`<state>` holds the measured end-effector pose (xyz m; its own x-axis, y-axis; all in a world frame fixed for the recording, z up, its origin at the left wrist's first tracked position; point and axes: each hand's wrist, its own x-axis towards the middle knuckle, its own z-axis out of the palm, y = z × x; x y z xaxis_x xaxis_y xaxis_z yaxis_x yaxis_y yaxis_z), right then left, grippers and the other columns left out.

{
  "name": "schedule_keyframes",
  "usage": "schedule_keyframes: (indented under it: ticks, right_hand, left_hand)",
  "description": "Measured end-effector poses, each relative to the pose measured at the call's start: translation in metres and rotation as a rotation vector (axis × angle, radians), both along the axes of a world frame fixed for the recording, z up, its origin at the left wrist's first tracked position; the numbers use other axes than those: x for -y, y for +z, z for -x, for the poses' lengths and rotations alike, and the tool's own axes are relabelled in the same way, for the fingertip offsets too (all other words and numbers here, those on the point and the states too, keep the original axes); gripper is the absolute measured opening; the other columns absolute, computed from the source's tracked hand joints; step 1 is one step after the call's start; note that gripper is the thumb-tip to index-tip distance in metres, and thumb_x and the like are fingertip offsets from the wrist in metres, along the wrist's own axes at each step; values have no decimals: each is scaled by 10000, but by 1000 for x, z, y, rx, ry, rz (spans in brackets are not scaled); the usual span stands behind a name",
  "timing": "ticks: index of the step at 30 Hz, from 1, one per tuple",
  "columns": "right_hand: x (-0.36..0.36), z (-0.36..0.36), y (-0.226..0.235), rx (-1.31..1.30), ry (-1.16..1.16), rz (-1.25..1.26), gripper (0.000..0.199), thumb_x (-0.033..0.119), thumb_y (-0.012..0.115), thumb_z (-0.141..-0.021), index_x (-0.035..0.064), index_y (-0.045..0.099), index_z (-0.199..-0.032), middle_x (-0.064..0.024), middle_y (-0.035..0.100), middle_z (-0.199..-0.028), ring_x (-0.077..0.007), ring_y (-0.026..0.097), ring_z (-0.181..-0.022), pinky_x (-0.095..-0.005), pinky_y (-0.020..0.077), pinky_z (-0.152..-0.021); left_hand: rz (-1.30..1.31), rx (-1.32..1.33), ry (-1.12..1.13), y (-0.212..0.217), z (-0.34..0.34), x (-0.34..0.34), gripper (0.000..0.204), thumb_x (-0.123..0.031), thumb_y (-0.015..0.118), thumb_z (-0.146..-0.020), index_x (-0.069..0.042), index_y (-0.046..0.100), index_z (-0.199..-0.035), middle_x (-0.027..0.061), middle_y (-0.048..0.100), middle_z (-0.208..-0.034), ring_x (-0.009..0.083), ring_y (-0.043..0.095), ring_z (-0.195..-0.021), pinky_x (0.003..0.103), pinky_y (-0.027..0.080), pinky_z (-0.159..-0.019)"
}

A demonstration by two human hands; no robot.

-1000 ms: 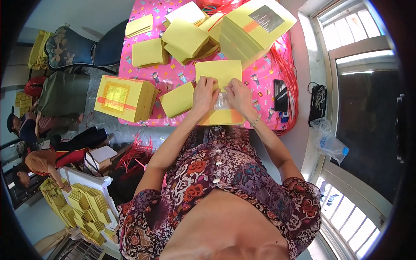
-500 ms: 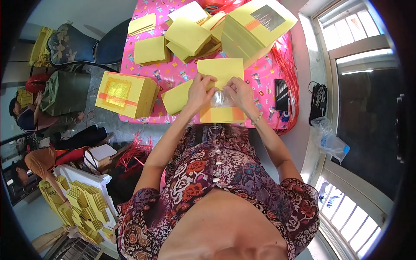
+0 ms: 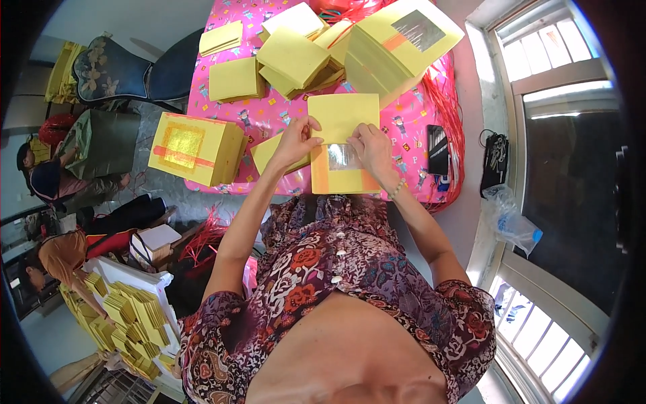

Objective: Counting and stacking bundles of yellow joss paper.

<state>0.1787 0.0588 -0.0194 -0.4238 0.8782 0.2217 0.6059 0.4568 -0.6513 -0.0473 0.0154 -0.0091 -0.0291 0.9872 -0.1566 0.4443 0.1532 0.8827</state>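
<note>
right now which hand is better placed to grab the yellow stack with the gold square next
Probably the left hand, nearer the gold-square stack; the right hand is farther away, over the yellow packet.

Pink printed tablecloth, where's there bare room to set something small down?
The pink tablecloth is bare between the right hand and the black rectangular phone. Another patch lies between the yellow paper pad near the left hand and the rectangular yellow paper stacks crowding the far end.

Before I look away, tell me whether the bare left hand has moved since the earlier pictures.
Yes: the bare left hand has shifted left, farther from the black rectangular phone lying on the pink patterned tablecloth.
</note>
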Motion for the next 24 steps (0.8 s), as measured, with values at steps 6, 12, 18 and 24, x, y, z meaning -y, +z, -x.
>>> schedule_keyframes:
  ticks: [6,12,18,24]
  right_hand:
    - [0,0,2,4,9,-21,193,208,732,-789,90,585,-829,-83,596,-777,-299,616,-760,-421,480,-675]
    - [-1,0,4,27,22,-2,199,210,731,-789,86,582,-833,-92,594,-781,-300,617,-766,-420,482,-663]
    - [3,-1,14,91,70,-20,252,220,749,-773,79,591,-910,-102,594,-840,-304,619,-769,-421,495,-676]
    - [-7,-6,11,151,169,-291,366,243,760,-752,101,618,-1059,-79,574,-974,-260,608,-862,-390,489,-715]
  left_hand:
    - [-16,113,-26,-21,6,4,217,-75,751,-795,-79,562,-901,7,409,-843,102,435,-685,256,387,-629]
    - [-77,217,-17,-34,8,11,183,-111,735,-835,-83,575,-917,6,409,-870,88,451,-691,257,396,-635]
    - [-31,359,3,-34,10,11,187,-121,742,-843,-91,625,-986,-21,458,-849,53,471,-660,219,396,-594]
    - [28,477,197,-12,-5,7,423,-132,748,-841,-91,572,-1224,-38,479,-792,49,491,-653,184,398,-577]
